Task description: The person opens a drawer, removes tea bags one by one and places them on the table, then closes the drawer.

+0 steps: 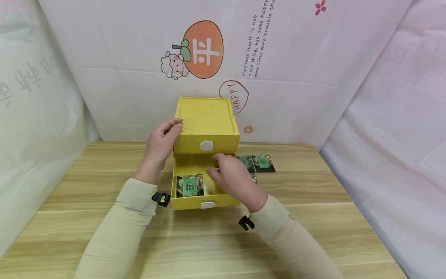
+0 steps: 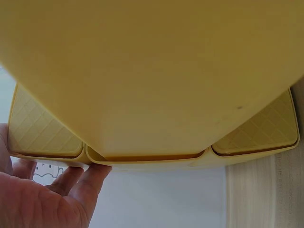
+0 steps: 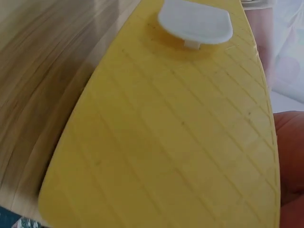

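Observation:
A yellow two-drawer box [image 1: 207, 114] stands on the table, its lower drawer [image 1: 189, 203] pulled out and its upper one closed. My left hand [image 1: 162, 141] rests against the box's upper left edge; in the left wrist view its fingers [image 2: 92, 183] touch the edge of the box. Over the right part of the lower drawer is my right hand [image 1: 235, 176], thumb and forefinger apart, with nothing visible between them. A dark green square packet [image 1: 189, 186] lies in the drawer's left part. The right wrist view has the yellow drawer front with its white handle [image 3: 195, 21].
More dark green packets [image 1: 263, 163] lie on the wooden table [image 1: 306, 217] to the right of the box, partly hidden by my right hand. A white printed cloth [image 1: 289, 97] hangs behind the table and along its sides.

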The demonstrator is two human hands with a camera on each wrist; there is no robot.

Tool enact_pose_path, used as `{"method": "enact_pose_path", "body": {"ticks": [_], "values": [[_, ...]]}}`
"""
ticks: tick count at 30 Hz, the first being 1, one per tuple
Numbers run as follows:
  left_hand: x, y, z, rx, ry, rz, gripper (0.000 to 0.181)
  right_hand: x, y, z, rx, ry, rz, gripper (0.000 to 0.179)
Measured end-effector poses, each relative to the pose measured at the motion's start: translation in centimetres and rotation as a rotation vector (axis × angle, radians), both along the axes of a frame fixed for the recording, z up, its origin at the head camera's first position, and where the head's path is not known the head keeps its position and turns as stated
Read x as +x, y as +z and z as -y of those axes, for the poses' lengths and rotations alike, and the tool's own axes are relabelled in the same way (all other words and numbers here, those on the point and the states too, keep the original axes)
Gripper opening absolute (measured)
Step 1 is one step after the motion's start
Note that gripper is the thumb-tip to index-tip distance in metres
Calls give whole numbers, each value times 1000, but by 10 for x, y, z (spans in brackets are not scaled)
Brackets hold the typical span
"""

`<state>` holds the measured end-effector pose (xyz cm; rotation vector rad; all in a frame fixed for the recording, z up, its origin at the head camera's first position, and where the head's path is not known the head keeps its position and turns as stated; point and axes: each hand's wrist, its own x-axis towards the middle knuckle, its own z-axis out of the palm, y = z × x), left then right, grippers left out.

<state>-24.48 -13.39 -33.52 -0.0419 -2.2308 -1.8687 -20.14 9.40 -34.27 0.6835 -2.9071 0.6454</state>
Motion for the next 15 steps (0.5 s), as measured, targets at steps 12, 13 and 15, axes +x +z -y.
{"method": "enact_pose_path", "body": {"ticks": [12,13,15], "values": [[-1,-1,0,-2,-1,0,47,-6,-2,11,19,54,309,51],[-1,-1,0,-2,-1,0,47,-7,-2,12,20,56,327,52],[-1,-1,0,-2,-1,1,47,-7,-3,14,19,54,360,53]]}}
